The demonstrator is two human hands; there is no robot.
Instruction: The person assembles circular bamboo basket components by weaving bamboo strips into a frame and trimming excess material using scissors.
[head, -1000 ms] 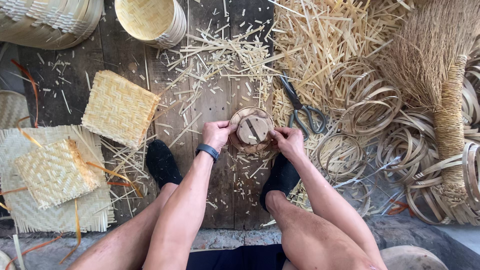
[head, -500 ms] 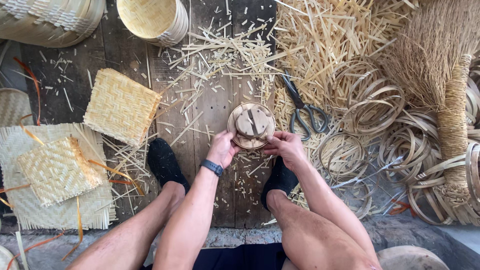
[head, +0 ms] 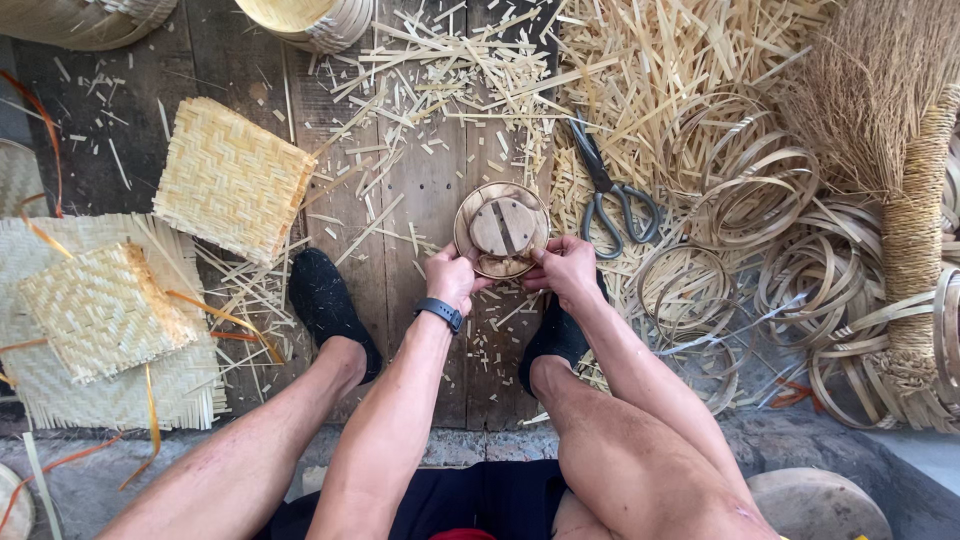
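- Dark, weathered wooden floor planks (head: 430, 190), rough-grained, strewn with pale bamboo offcuts and slivers (head: 450, 70) thickest toward the upper middle and upper right of the frame.
- Small round bamboo piece (head: 501, 229) at frame centre: thin bent hoop for a rim, two flat half-round wooden blocks set inside it, a narrow slit between them.
- Left hand (head: 452, 278) at the lower left edge of the round piece, fingers curled tight onto the rim; dark band at the wrist.
- Right hand (head: 565, 268) at the lower right edge, fingers pinched narrow on the rim.
- Black scissors (head: 612, 196) lying just right of the round piece, blades pointing to the upper left, loop handles lower down.
- Coiled flat bamboo hoops (head: 760, 200) heaped at the right, smooth and ribbon-like.
- Bristly straw broom (head: 905, 170) at far right, its handle wrapped in twisted cord.
- Square woven mat (head: 232, 178), herringbone texture, at upper left; a second smaller woven square (head: 100, 312) at left, resting on a larger flat woven sheet with fringed edges.
- Two black shoes (head: 330, 305) flat on the planks below the hands.
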